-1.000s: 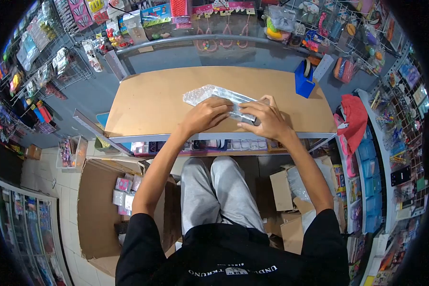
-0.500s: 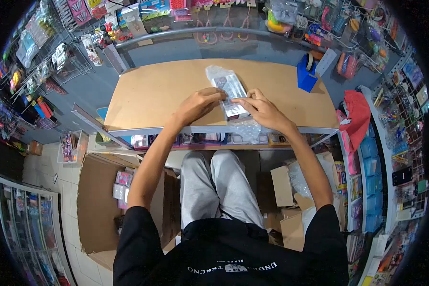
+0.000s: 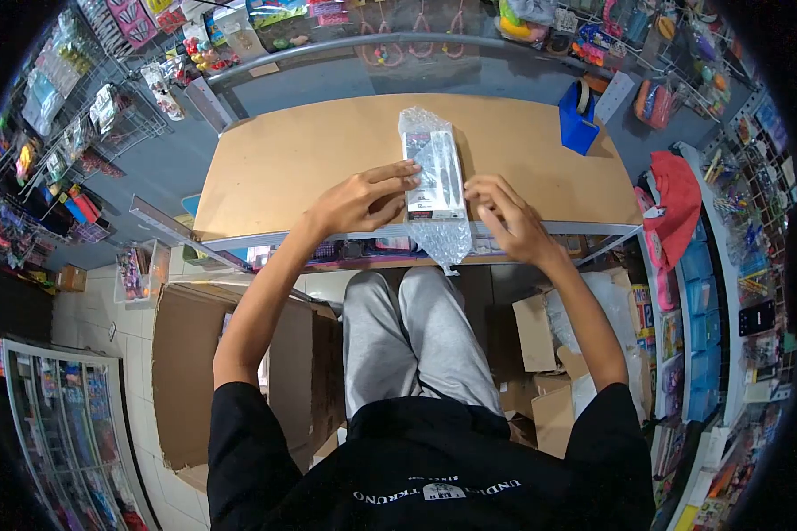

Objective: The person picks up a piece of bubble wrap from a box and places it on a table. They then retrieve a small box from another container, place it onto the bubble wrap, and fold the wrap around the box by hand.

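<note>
A boxed item in clear bubble wrap [image 3: 435,181] lies on the wooden table [image 3: 301,150], its wrap spreading past the far end and hanging over the front edge. At the left side of the box is my left hand [image 3: 363,199], fingers apart, its fingertips at the box's edge. Just right of the box, my right hand [image 3: 509,217] hovers with spread, bent fingers and holds nothing.
A blue tape dispenser [image 3: 579,124] stands at the table's back right. Open cardboard boxes [image 3: 239,380] are on the floor to both sides of my legs. Red cloth [image 3: 670,203] hangs at the right, beside blue bins [image 3: 704,327]. Hanging goods line the walls.
The wrapped box now lies straighter, pointing away from me. My right hand has come off it and moved right; my left hand has opened slightly at its side. The view has shifted a little.
</note>
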`<act>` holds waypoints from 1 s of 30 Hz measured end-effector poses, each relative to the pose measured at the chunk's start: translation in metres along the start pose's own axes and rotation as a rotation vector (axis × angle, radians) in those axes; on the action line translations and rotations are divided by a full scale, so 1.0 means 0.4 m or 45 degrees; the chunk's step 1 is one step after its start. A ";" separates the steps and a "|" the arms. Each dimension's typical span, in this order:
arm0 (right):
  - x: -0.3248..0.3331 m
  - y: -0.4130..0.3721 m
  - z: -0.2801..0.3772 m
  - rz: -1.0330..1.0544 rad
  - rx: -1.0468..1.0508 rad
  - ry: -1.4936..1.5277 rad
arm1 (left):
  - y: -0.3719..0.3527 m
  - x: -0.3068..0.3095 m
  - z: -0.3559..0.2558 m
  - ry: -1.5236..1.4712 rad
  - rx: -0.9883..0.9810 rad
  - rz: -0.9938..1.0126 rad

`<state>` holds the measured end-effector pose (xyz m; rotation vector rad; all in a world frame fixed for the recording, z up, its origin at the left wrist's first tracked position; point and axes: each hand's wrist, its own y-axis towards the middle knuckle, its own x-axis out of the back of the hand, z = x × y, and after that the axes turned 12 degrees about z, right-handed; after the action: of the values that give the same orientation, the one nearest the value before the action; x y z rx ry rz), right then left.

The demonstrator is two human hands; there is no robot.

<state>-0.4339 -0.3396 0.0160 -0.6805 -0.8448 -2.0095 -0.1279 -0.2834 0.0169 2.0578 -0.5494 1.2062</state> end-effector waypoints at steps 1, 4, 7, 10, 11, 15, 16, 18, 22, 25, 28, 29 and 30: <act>0.001 -0.008 0.001 0.029 0.059 -0.085 | -0.002 0.001 -0.001 -0.017 0.013 0.017; 0.002 -0.026 0.017 0.076 0.162 -0.486 | -0.009 0.008 -0.004 -0.017 0.051 0.078; -0.020 -0.027 0.005 0.044 0.162 -0.583 | -0.009 0.011 -0.002 -0.068 0.074 0.133; -0.051 -0.025 -0.019 -0.076 0.257 -0.726 | -0.009 0.009 -0.002 -0.057 0.052 0.113; -0.057 -0.025 -0.023 -0.094 0.270 -0.731 | -0.010 0.007 -0.002 -0.036 0.040 0.093; -0.062 -0.024 -0.028 -0.140 0.337 -0.715 | -0.012 -0.003 0.005 -0.020 0.038 0.061; -0.058 -0.023 -0.026 -0.146 0.356 -0.705 | -0.012 -0.004 0.003 -0.018 0.052 0.066; -0.051 -0.014 -0.018 -0.200 0.407 -0.707 | -0.010 -0.003 0.001 -0.034 0.077 0.078; -0.044 0.011 0.004 -0.277 0.432 -0.681 | -0.010 -0.005 -0.008 -0.080 0.093 0.087; -0.049 0.030 -0.001 -0.332 0.376 -0.646 | -0.012 -0.008 -0.008 -0.075 0.083 0.073; -0.062 0.047 0.006 -0.390 0.246 -0.536 | -0.015 -0.010 -0.013 -0.076 0.090 0.072; -0.065 0.051 0.011 -0.411 0.229 -0.518 | -0.015 -0.008 -0.017 -0.077 0.095 0.073; -0.068 0.056 0.016 -0.431 0.214 -0.500 | -0.015 -0.009 -0.024 -0.060 0.108 0.062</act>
<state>-0.4001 -0.3311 0.0076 -0.8980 -1.4248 -2.0971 -0.1313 -0.2722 0.0147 2.1603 -0.5825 1.2304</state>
